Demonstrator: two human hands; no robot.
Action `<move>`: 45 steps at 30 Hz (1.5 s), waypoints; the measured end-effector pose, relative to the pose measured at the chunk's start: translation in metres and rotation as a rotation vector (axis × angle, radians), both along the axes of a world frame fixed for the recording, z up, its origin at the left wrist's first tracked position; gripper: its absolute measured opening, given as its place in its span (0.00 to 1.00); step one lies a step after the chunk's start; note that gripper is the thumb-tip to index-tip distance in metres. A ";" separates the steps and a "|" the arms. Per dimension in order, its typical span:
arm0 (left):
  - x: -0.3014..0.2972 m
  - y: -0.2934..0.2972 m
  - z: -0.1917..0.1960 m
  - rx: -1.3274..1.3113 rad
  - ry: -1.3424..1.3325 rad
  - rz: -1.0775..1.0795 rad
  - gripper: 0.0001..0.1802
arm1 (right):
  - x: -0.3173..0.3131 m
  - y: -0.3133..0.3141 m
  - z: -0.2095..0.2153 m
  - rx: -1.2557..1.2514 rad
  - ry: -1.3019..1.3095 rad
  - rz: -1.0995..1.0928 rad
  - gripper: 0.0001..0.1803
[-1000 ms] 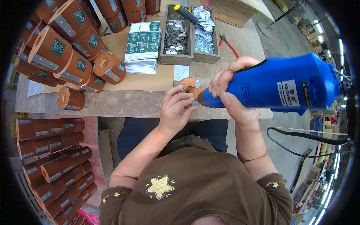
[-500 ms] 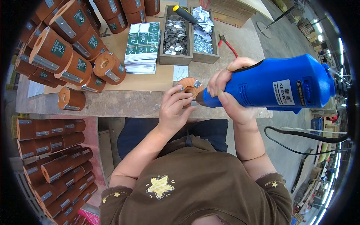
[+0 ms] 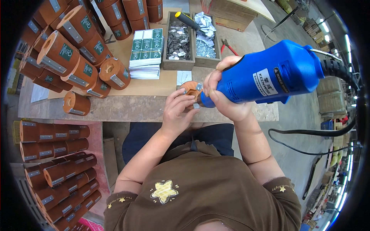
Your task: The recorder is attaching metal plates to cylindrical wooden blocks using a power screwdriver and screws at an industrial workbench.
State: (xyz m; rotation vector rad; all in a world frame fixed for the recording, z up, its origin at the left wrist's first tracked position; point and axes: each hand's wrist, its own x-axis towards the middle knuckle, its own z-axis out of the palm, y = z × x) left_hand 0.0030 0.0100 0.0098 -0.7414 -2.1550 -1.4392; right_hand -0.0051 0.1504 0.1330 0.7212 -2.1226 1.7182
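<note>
My right hand (image 3: 225,96) grips a big blue corded power screwdriver (image 3: 269,75), its nose pointing left and down onto a small brown cylinder (image 3: 189,87) with a metal strip. My left hand (image 3: 178,113) steadies that cylinder from below at the front edge of the worktable (image 3: 127,109). The tool's tip is hidden between my fingers. A black cable (image 3: 339,71) leaves the back of the tool to the right.
Many brown cylinders with metal strips and green labels (image 3: 73,50) are piled at the left of the table, and more are stacked on the floor (image 3: 58,169). A stack of green labels (image 3: 146,54), two wooden trays of metal parts (image 3: 190,42), a yellow-handled screwdriver (image 3: 187,20) and red pliers (image 3: 229,48) lie behind.
The blue tool has tilted slightly, its rear end rising a little. Both hands stay on the same cylinder.
</note>
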 end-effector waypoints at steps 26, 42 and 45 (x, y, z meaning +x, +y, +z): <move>0.002 -0.027 0.002 0.111 -0.175 0.057 0.28 | -0.001 0.117 -0.104 -1.167 -0.385 -0.392 0.18; 0.016 -0.003 0.009 -0.219 0.007 0.165 0.31 | 0.000 0.137 -0.185 -1.284 -0.660 -0.477 0.14; 0.004 -0.006 0.015 -0.261 0.003 0.141 0.41 | -0.004 0.140 -0.192 -1.247 -0.671 -0.419 0.16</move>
